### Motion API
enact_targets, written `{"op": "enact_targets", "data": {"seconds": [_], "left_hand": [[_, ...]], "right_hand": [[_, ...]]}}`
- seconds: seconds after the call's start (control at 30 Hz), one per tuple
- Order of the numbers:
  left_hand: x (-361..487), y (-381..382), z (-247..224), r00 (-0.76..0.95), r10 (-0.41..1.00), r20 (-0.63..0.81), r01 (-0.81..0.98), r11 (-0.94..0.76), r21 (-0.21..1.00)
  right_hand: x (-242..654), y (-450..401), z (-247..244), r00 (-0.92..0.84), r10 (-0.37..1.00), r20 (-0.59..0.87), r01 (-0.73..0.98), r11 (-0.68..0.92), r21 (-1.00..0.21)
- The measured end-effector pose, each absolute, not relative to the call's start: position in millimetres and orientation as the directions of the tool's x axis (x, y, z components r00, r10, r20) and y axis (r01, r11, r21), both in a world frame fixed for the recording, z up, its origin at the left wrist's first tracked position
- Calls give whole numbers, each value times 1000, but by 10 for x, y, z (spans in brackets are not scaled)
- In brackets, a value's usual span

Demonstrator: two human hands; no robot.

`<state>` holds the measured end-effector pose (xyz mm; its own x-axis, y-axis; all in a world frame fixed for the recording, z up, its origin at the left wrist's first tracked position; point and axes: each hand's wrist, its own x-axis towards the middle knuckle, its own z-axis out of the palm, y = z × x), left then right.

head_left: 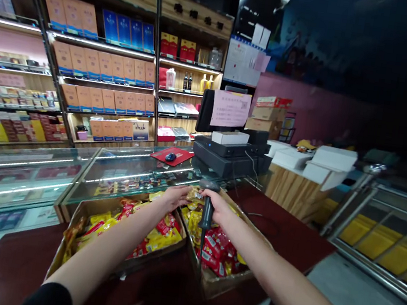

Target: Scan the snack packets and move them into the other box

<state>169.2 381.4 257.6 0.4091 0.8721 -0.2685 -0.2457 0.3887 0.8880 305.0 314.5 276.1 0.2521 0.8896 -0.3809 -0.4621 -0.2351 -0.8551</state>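
Observation:
My right hand (219, 208) grips a black handheld barcode scanner (207, 208) by its handle, with the scanner head pointing down toward a small yellow snack packet (195, 194). My left hand (174, 198) reaches in from the left and holds that packet at its fingertips, just beside the scanner head. Below my hands stand two cardboard boxes on a dark red counter. The left box (99, 207) and the right box (218, 287) are both filled with red and yellow snack packets (158, 234).
A glass display counter (129, 173) lies beyond the boxes, with a red mat and computer mouse (170, 156) on it. A black till with a monitor (209, 110) stands to the right. Shelves of boxed goods fill the back wall, and a steel-framed display case stands at right.

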Motion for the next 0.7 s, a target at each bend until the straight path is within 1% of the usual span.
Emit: {"op": "enact_targets", "data": {"seconds": [0.17, 0.27, 0.37, 0.5, 0.7], "left_hand": [[1852, 3854, 2435, 431, 849, -306, -178, 413, 893], [1736, 3831, 2350, 439, 836, -329, -169, 436, 884], [1497, 3808, 2314, 403, 847, -346, -184, 446, 876], [1031, 3824, 2334, 346, 877, -334, -225, 423, 878], [162, 3852, 2359, 162, 934, -318, -291, 353, 889]], "right_hand": [[3347, 3111, 2664, 311, 865, -394, -497, -205, -843], [3345, 3086, 2650, 341, 853, -394, -506, -187, -842], [3219, 3094, 2697, 351, 859, -373, -501, -165, -850], [2894, 3151, 2762, 248, 896, -368, -498, -208, -842], [2233, 3248, 2687, 47, 906, -421, -464, -354, -812]]}}
